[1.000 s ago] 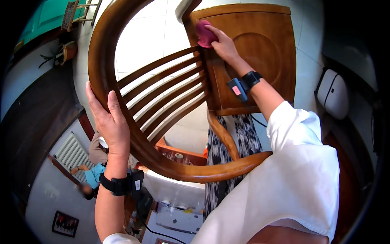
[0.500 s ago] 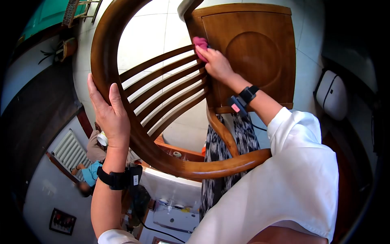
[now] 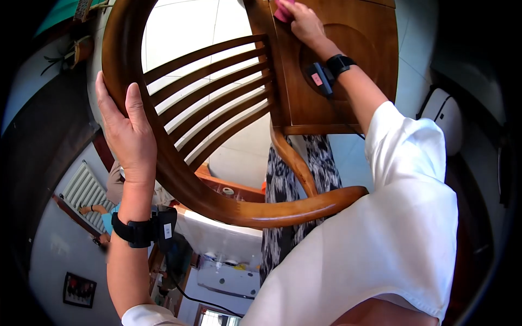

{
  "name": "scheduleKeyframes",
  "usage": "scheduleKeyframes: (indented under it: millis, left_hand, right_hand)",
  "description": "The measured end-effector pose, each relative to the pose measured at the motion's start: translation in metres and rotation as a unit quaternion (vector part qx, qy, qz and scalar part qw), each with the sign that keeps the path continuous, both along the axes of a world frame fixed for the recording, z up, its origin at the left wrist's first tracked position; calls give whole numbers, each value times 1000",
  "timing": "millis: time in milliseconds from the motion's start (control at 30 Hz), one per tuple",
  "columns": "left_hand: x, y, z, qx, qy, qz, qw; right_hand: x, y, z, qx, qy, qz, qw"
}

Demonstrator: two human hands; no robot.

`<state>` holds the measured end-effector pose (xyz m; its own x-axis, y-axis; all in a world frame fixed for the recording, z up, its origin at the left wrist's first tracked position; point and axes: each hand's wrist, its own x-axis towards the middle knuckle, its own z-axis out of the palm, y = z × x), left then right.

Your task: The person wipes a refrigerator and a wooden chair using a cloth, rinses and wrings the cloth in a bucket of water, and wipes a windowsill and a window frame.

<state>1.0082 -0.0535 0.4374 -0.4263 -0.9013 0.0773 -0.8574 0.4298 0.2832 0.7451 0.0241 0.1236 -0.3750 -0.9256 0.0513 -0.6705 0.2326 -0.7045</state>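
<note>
A wooden chair lies across the view, with its curved rail (image 3: 193, 190), a slatted back (image 3: 217, 92) and a square seat panel (image 3: 348, 103). My left hand (image 3: 128, 127) rests against the outer side of the curved rail, thumb and fingers apart, gripping nothing. Near the top edge, my right hand (image 3: 308, 26) holds a pink cloth (image 3: 283, 12) against the inner side of the seat panel, beyond the upper end of the slats. Part of the cloth is hidden by the fingers.
Behind the rail at lower left, another person's arm (image 3: 97, 209) shows beside a white radiator (image 3: 81, 190). A potted plant (image 3: 81, 50) stands at upper left, a white rounded case (image 3: 441, 117) at right. Patterned fabric (image 3: 280, 168) hangs below the seat.
My right hand first moved down toward the slat ends with the cloth, then up to the top of the view. The chair and my left hand now appear higher and farther left.
</note>
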Motion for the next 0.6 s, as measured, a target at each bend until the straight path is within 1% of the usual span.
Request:
scheduleKeyframes:
  millis: [33, 67, 100, 133, 267, 333, 400, 433, 467, 533, 567, 600]
  left_hand:
    - [0, 0, -1, 2, 1, 2, 1000]
    - [2, -1, -1, -4, -1, -3, 1000]
    - [3, -2, -1, -10, -4, -7, 1000]
    - [2, -3, -1, -10, -4, -5, 1000]
    - [1, 0, 0, 6, 10, 6, 1000]
    - [3, -1, 1, 1, 13, 7, 1000]
    - [4, 0, 1, 5, 11, 12, 1000]
    - [5, -1, 0, 8, 10, 12, 1000]
    - [7, -2, -1, -1, 8, 6, 1000]
    - [7, -4, -1, -12, 6, 0, 1000]
    - [7, -3, 0, -8, 6, 3, 1000]
    - [6, -3, 0, -1, 6, 6, 1000]
  right_hand:
    - [9, 3, -3, 23, -8, 20, 999]
    - [24, 22, -3, 41, -46, 55, 997]
    - [42, 44, -2, 64, -37, 116, 991]
    - [61, 68, 0, 44, -76, 99, 991]
    - [84, 158, 29, 138, -87, 259, 952]
    - [88, 179, 36, 207, -73, 352, 910]
    - [92, 180, 34, 272, -81, 469, 836]
    - [95, 177, 29, 271, -125, 520, 800]
    - [101, 177, 28, 271, -127, 520, 800]
    - [114, 171, 29, 166, -127, 379, 902]
    - [121, 169, 31, 176, -141, 302, 926]
    - [128, 172, 33, 177, -142, 302, 926]
